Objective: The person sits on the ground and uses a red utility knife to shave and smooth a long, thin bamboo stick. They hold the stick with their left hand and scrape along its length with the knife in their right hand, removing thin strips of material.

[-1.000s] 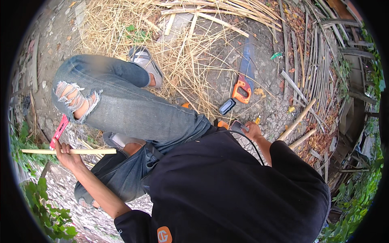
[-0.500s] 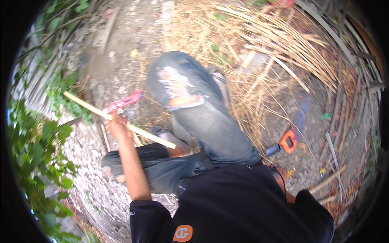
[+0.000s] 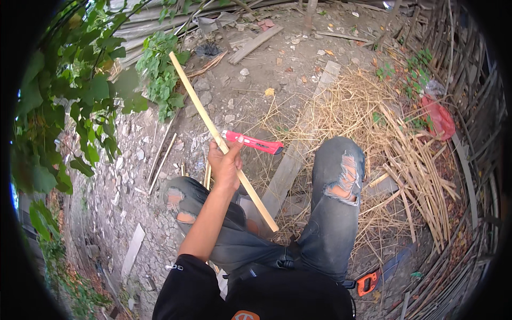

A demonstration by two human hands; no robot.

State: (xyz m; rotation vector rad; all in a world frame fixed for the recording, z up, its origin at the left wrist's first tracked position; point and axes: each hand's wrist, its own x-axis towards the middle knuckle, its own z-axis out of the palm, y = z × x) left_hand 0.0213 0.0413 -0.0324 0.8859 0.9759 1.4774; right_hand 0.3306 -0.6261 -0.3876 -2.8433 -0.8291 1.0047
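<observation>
My left hand [image 3: 225,168] is closed around a long pale bamboo strip [image 3: 194,98]. That same hand grips a red utility knife [image 3: 258,143], which lies across the strip with its dark end pointing right. The strip slants from the upper left down to above my lap. Both are held in the air above my bent left knee [image 3: 184,200]. My right hand is out of sight; only my right leg [image 3: 333,229] shows on that side.
A handsaw with an orange handle [image 3: 367,284] lies at lower right. Beyond my right knee are a heap of straw-like shavings [image 3: 346,101] and several split strips [image 3: 426,197]. A grey plank [image 3: 290,165] runs between my legs. Leafy vines [image 3: 101,90] hang at left.
The view has tilted farther ahead and my knees are farther apart in it. The strip now stands steeper, still in my left hand with the knife. My right hand, partly visible earlier, has left the view.
</observation>
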